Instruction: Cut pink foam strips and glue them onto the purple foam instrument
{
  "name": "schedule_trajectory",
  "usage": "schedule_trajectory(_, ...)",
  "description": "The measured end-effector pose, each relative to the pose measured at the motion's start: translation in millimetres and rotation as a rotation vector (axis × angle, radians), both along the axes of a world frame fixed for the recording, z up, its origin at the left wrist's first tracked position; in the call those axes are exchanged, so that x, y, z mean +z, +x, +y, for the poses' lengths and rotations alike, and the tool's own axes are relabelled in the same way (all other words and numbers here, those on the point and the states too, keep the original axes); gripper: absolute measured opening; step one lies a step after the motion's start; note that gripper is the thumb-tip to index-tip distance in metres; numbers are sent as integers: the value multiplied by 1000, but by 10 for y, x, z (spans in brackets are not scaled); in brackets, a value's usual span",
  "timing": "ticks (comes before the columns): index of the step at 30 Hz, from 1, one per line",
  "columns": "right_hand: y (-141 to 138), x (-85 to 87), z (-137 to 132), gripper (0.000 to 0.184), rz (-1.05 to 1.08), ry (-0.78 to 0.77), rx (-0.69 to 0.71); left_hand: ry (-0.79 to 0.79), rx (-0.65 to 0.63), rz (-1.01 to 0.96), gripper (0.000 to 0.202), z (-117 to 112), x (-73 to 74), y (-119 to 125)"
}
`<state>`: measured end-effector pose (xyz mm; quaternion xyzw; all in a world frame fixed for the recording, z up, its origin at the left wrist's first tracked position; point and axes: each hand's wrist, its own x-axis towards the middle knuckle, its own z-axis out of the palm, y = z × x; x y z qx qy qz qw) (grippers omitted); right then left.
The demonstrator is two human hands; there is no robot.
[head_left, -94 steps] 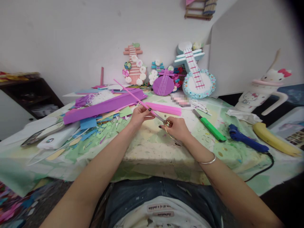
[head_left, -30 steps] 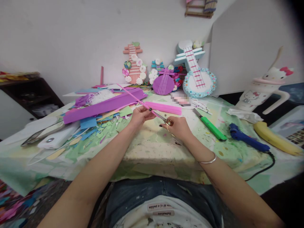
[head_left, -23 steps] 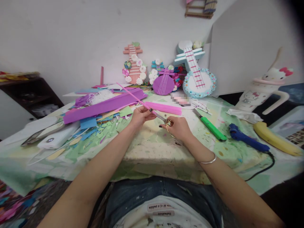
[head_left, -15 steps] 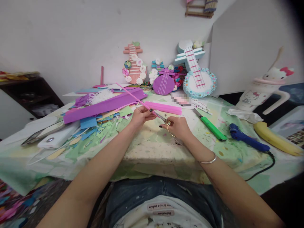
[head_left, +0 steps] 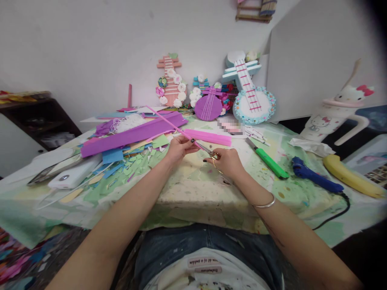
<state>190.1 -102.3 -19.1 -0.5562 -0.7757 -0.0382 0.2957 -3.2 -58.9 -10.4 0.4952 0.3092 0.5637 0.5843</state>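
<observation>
Pinched in my left hand (head_left: 180,147) is a narrow pink paper strip (head_left: 165,119), whose long end slants up and away to the left. My right hand (head_left: 226,161) grips a pair of scissors (head_left: 207,150) with gold-coloured handles. The blades point left and meet the strip's near end, close to my left fingertips; whether they are parted is too small to tell. Just behind the hands lies a folded pink crepe paper piece (head_left: 208,137). A long purple crepe paper fold (head_left: 133,135) rests to the left.
Green and blue paper scraps (head_left: 130,169) and a white power bank (head_left: 74,173) lie left. On the right are a green utility knife (head_left: 270,162), a blue corded tool (head_left: 316,176), a banana (head_left: 352,177) and a tumbler (head_left: 325,119). Decorated lute models (head_left: 208,106) lean at the wall.
Almost nothing differs. The far end of the pink strip has shifted very slightly left; both hands and the scissors stay in place.
</observation>
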Motion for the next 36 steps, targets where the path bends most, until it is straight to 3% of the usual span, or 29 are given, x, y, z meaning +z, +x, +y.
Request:
schedule_trajectory(23,-15,37,-19,34,27,-13,-8,-31,-26,46,13,-26,25,14)
schedule_trajectory(36,-2,34,-9,41,46,-2,37,-45,-55,58,17,-56,32,21)
